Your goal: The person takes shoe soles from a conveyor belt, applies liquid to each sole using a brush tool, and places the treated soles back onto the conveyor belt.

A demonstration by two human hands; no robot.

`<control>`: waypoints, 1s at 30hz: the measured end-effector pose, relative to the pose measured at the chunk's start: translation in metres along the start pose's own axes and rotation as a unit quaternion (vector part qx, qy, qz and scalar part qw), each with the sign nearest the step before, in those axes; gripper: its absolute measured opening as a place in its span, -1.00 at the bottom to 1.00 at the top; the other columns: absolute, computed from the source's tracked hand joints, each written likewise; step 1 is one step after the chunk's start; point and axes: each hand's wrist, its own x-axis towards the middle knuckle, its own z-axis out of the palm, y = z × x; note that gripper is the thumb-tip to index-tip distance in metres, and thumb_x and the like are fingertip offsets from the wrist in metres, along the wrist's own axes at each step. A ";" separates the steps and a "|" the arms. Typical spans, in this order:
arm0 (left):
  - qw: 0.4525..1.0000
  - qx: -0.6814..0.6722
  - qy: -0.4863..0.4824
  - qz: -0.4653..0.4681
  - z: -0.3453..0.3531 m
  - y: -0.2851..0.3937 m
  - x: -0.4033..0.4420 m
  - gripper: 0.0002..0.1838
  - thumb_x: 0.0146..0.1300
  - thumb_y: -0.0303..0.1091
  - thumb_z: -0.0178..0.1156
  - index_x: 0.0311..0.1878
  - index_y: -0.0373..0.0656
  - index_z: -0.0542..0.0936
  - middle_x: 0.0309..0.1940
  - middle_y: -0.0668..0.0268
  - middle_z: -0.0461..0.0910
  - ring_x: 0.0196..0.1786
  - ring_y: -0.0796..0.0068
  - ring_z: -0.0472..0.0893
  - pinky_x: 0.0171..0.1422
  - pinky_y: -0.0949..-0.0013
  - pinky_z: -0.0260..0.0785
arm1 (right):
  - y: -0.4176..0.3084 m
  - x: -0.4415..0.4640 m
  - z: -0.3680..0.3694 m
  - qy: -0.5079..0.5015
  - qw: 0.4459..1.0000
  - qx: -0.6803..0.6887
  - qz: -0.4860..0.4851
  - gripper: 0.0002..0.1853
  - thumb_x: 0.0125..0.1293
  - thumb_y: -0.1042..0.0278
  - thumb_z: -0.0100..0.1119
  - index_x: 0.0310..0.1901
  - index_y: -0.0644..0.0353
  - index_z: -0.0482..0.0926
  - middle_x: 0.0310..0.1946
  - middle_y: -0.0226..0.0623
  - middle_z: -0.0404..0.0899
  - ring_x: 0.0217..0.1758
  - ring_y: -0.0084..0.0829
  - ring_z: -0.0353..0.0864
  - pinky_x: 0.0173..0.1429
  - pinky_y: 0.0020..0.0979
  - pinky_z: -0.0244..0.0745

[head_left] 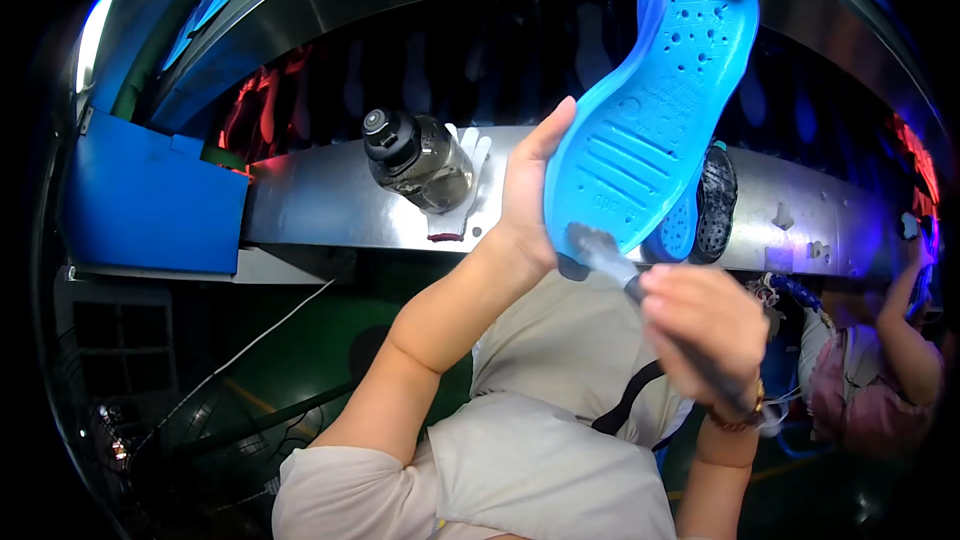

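Observation:
A bright blue shoe sole (640,140) stands tilted, its inner face with holes and ridges turned toward me and its heel end lowest. My left hand (528,185) grips its left edge, with the thumb showing and the other fingers hidden behind. My right hand (705,325), slightly blurred, is closed around the dark handle of a brush (592,245). The pale bristles are at the heel end of the sole; whether they press on it is hard to tell. Below the heel a small dark piece (572,268) shows, its kind unclear.
On the metal ledge (310,205) are a dark bottle (425,165), a white glove (472,185), a blue perforated piece (677,228) and a black one (715,205). Behind run several dark soles. A blue box (155,195) stands left; another person (880,370) sits right.

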 end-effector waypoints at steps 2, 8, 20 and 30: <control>0.998 0.014 0.051 -0.037 0.002 0.005 -0.002 -0.43 0.23 -0.01 -0.12 0.11 -0.32 0.32 0.01 0.04 0.43 0.00 0.19 0.48 0.14 0.14 0.29 | -0.011 -0.005 0.004 -0.059 0.997 0.015 -0.040 -0.75 -0.19 0.53 0.22 -0.35 0.26 0.56 -0.34 -0.17 0.57 -0.24 -0.25 0.59 -0.20 -0.39 0.49; 0.984 0.063 0.130 -0.101 0.008 0.004 -0.003 -0.52 0.23 -0.09 -0.08 0.03 -0.32 0.40 -0.08 0.06 0.49 -0.09 0.24 0.54 0.05 0.20 0.37 | -0.005 0.006 -0.017 -0.019 0.999 -0.016 0.024 -0.82 -0.17 0.52 0.26 -0.42 0.21 0.56 -0.39 -0.27 0.60 -0.22 -0.32 0.59 -0.29 -0.42 0.44; 0.836 0.412 0.246 -0.267 0.033 0.008 -0.009 -0.53 0.17 -0.05 0.06 -0.04 -0.28 0.47 -0.19 0.17 0.53 -0.20 0.48 0.54 -0.10 0.46 0.39 | 0.002 -0.005 -0.039 -0.270 0.963 0.005 0.009 -0.77 -0.10 0.47 0.16 -0.31 0.09 0.59 -0.25 -0.45 0.60 -0.33 -0.44 0.55 -0.29 -0.50 0.34; 0.790 0.496 0.246 -0.264 0.054 0.014 -0.018 -0.45 0.16 0.05 0.04 -0.03 -0.28 0.48 -0.14 0.12 0.51 -0.17 0.44 0.54 -0.08 0.43 0.38 | 0.021 0.004 -0.062 -0.224 0.973 0.009 0.058 -0.80 -0.08 0.49 0.13 -0.33 0.14 0.58 -0.27 -0.34 0.60 -0.43 -0.42 0.56 -0.39 -0.50 0.42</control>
